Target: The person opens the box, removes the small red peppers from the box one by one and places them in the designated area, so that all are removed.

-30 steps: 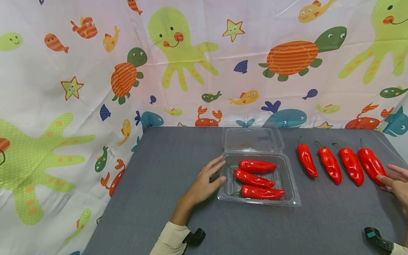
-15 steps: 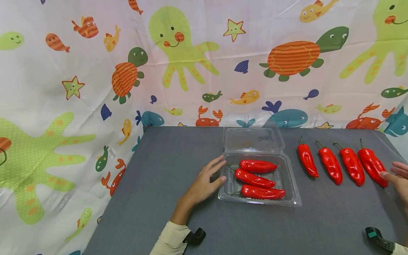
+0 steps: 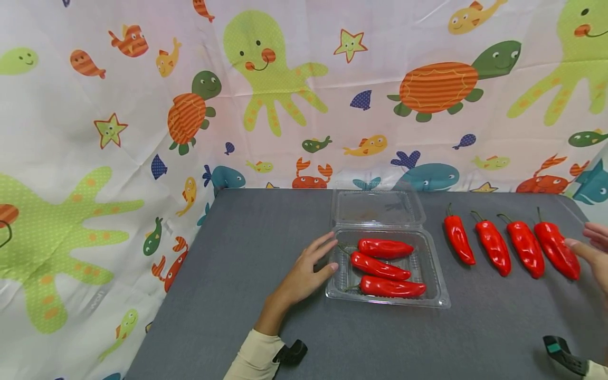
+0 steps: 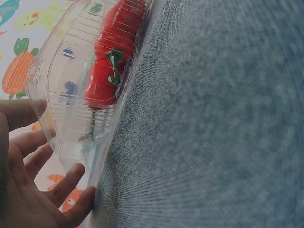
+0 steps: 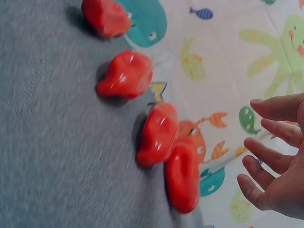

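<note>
A clear plastic clamshell box (image 3: 431,269) lies open on the grey table, holding three long red peppers, with the middle pepper (image 3: 380,266) slightly slanted. My left hand (image 3: 306,272) is at the box's left side, fingers spread and relaxed, fingertips right at the rim. In the left wrist view the thumb and fingers fan out around the box corner (image 4: 53,142). My right hand (image 3: 596,256), partly out of the head view, is beside the rightmost loose pepper (image 3: 556,250); its thumb overlaps that pepper's edge. The right wrist view shows its fingers (image 5: 268,159) spread, holding nothing.
Right of the box, several loose red peppers lie in a row, from the leftmost pepper (image 3: 459,240) to the rightmost, stems pointing away. The box's lid (image 3: 377,208) is folded back behind it. A sea-animal printed curtain (image 3: 285,153) hangs along the table's back and left.
My right hand has come off the lower tip of the rightmost pepper and shifted slightly back and away, fingers opening. The left hand and the box have stayed in place.
</note>
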The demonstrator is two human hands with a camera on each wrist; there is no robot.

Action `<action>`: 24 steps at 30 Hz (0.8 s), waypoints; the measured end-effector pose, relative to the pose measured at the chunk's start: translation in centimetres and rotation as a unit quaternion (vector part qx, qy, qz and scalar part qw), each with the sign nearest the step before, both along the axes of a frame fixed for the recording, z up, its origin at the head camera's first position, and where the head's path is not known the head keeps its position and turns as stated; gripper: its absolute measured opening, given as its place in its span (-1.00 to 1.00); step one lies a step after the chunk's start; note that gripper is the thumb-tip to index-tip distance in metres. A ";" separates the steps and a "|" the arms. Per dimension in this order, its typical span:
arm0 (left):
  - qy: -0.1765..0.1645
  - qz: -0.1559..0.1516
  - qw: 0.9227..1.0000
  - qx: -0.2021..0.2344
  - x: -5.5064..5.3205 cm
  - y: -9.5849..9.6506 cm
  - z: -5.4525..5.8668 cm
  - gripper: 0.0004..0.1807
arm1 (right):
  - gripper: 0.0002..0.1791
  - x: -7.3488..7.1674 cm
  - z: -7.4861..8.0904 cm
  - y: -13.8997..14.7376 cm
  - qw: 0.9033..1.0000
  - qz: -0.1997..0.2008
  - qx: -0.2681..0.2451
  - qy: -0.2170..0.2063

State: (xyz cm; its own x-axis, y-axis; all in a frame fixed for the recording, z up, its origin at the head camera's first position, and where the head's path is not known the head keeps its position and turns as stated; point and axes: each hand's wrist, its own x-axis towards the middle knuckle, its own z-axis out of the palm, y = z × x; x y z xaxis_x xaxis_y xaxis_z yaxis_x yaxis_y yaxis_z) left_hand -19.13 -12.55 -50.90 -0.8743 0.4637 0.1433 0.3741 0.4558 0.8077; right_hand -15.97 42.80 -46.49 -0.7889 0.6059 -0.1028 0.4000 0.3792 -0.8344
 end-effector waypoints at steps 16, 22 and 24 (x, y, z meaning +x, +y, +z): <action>0.000 -0.001 1.000 -0.004 0.0 0.1 0.0 -0.30 | -0.33 0.5 3.1 -6.0 0.984 0.075 0.088 0.139; 0.004 -0.003 1.000 0.001 0.0 0.1 0.0 -0.31 | -0.33 0.4 3.6 -7.5 0.975 0.121 0.107 0.151; 0.006 -0.003 1.000 0.001 0.0 0.0 0.0 -0.31 | -0.33 0.4 3.9 -8.1 0.973 0.130 0.113 0.151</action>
